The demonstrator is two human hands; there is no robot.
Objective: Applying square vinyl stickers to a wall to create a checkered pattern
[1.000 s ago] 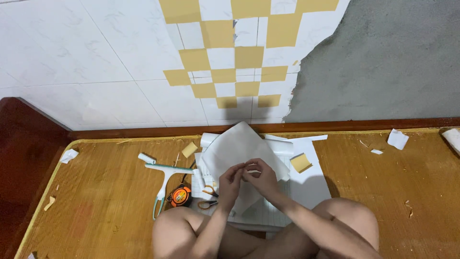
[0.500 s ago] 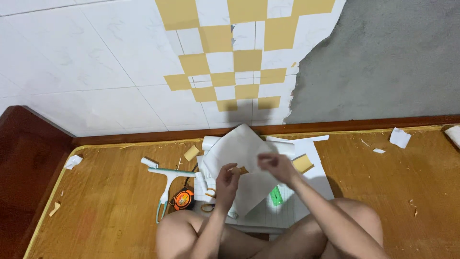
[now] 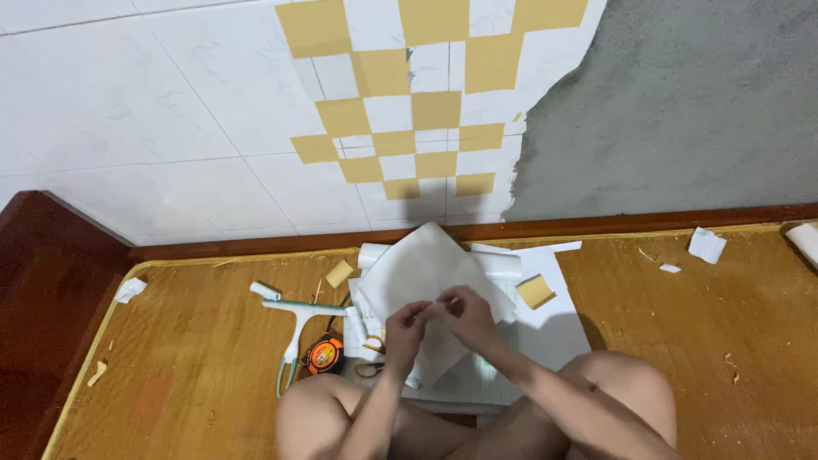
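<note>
Both my hands meet again over the white sheet [image 3: 430, 268] near the mat's [image 3: 196, 375] wall edge: left hand [image 3: 407, 325] and right hand [image 3: 467, 313] pinch its corner shut, regrouped after briefly parting.

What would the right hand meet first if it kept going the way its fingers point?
The right hand points leftward at the left hand, whose fingertips look almost touching it over the white sheet. So it would likely meet the left hand first, though depth is unclear.
</note>
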